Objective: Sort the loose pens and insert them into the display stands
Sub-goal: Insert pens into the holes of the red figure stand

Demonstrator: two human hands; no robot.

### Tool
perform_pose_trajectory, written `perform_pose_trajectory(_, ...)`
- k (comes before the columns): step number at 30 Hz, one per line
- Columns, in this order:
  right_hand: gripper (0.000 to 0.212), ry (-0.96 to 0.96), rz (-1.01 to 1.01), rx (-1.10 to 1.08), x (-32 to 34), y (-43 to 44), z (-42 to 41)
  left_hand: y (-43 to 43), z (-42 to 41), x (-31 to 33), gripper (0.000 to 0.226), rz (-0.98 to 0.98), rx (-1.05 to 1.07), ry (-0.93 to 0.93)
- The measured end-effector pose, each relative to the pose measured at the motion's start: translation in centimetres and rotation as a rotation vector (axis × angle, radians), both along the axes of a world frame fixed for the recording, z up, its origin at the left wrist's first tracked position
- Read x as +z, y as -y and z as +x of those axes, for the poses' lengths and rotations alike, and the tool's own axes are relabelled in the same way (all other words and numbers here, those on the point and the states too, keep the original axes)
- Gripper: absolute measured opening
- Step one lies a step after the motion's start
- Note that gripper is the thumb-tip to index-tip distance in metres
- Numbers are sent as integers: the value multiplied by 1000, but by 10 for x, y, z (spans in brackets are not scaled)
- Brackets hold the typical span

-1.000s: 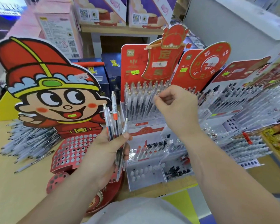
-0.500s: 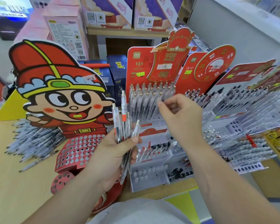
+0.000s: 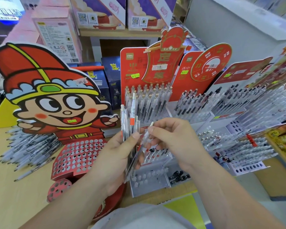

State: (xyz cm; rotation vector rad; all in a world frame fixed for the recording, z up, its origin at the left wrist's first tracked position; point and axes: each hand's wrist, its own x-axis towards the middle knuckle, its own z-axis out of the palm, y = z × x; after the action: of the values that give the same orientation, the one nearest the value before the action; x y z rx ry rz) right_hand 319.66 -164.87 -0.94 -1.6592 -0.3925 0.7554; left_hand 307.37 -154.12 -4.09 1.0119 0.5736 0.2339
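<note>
Wooden desk [image 3: 15, 195] lies under both hands: the left hand [image 3: 116, 156] grips a bundle [image 3: 130, 123] of pens standing near upright, button ends up, while the right hand [image 3: 177, 142], just beside it, pinches one clear pen [image 3: 147, 133] in its fingertips, tilted with its gold end up and rightward. Further left, a pile [image 3: 28, 147] of loose pens lies fanned on the desk beside a cartoon stand [image 3: 48, 96] punched with holes. Behind the hands, a red stand [image 3: 130, 66] marked "deli" holds rows of clear pens leaning back, tops up.
</note>
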Motion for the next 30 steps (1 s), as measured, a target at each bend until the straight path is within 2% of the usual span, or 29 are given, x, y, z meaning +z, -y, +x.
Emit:
perform_pose_trajectory(5, 3, 121, 74, -155, 20, 13, 25, -3, 1, -3, 44, -46, 67, -38)
perform_pose_trajectory(12, 4, 472, 196, -388, 47, 19, 55, -7, -4, -7, 26, 5, 52, -10)
perform_pose_trajectory(20, 7, 816, 43, -342, 37, 1, 65, -11, -8, -8, 30, 11, 69, -7)
perform_pose_trajectory(30, 8, 929, -38, -292, 20, -12, 62, -11, -11, -7, 37, -12, 66, 23)
